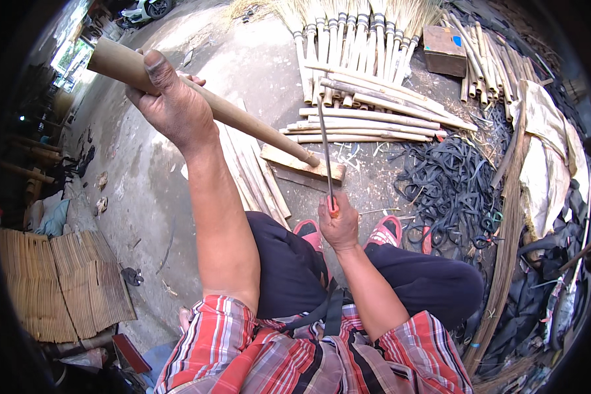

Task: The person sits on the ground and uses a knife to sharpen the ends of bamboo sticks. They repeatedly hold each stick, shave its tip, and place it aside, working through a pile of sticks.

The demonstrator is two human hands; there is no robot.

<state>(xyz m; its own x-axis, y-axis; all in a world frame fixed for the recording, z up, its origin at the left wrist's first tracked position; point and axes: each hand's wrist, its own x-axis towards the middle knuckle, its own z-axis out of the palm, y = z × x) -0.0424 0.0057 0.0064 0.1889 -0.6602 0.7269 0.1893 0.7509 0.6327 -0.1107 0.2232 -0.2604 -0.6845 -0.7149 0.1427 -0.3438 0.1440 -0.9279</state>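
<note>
My left hand is raised at the upper left, closed around the thick part of a bamboo pole. The pole slants down to the right, and its thin end meets a wooden block on the ground ahead of my feet. In front of my knees, my right hand grips the red handle of a long, narrow blade. The blade points up and away, seen nearly edge-on, just right of the pole's thin end. Whether blade and pole touch, I cannot tell.
Several cut bamboo poles lie ahead, below a row of grass brooms. Black rubber strips are heaped at right, near a cardboard box and pale sacking. More poles lie beside my left knee; a slatted mat is far left.
</note>
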